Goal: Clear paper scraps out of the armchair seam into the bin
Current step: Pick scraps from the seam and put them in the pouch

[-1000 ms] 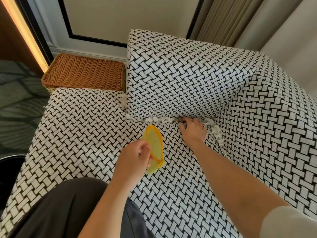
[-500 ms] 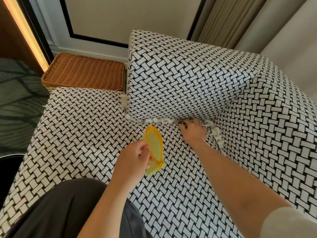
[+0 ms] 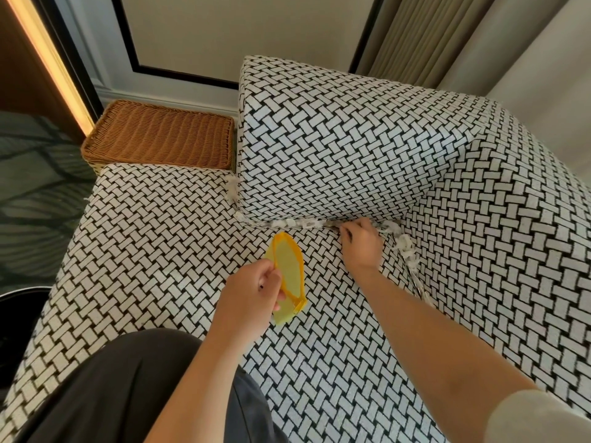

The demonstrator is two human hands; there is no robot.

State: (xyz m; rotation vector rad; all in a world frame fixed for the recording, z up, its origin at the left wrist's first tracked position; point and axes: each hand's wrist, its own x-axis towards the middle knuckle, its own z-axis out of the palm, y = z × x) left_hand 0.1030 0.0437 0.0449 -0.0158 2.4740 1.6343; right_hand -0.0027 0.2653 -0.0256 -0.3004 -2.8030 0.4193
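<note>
**Woven armchair, scraps in the seam**

Black-and-white woven fabric covers the armchair (image 3: pixel 153 251), which fills most of the view. A block-shaped cushion (image 3: pixel 335 148) stands at the far side of the seat. White paper scraps (image 3: pixel 297 223) lie packed in the seam under the cushion's front edge. That line runs left to right, then turns at the corner, where more scraps (image 3: pixel 406 251) trail along the right-hand seam toward the person.

The right hand (image 3: pixel 361 247) rests at the seam between the two runs, knuckles up and fingers curled with their tips in the crease. Whether they pinch a scrap I cannot tell.

The left hand (image 3: pixel 249 298) holds a yellow pouch (image 3: pixel 287 273) pinched by its near-left edge, just above the seat. Its long axis points away from the person toward the seam, and its orange-rimmed mouth gapes upward.

A wicker basket (image 3: pixel 160 135) sits beyond the seat's far-left edge. The dark bin (image 3: pixel 19 314) shows at the left border, well apart from both hands.
</note>
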